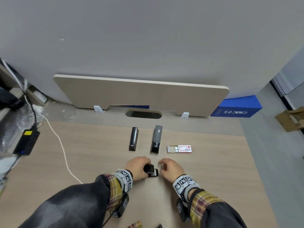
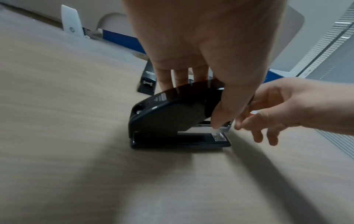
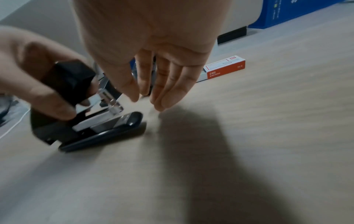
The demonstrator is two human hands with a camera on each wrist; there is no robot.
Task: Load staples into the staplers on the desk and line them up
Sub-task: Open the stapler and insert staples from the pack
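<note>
A small black stapler (image 1: 151,172) (image 2: 178,121) (image 3: 86,121) stands on the desk near me, its metal magazine showing under the raised top cover. My left hand (image 1: 139,167) (image 2: 201,72) (image 3: 38,84) grips that cover, thumb on one side and fingers on the other. My right hand (image 1: 171,169) (image 2: 272,110) (image 3: 153,78) hovers just right of the stapler's front, fingers relaxed and holding nothing. Farther back lie a slim black stapler (image 1: 133,141) and a grey-and-black stapler (image 1: 156,138) side by side. A red-and-white staple box (image 1: 179,149) (image 3: 222,68) lies right of them, its tray slid partly out.
A beige divider panel (image 1: 141,92) stands along the desk's far edge behind a cable cut-out (image 1: 143,114). A blue box (image 1: 236,107) sits at back right. A black power adapter (image 1: 27,143) and white cable (image 1: 62,148) lie at left. The desk's right edge drops off.
</note>
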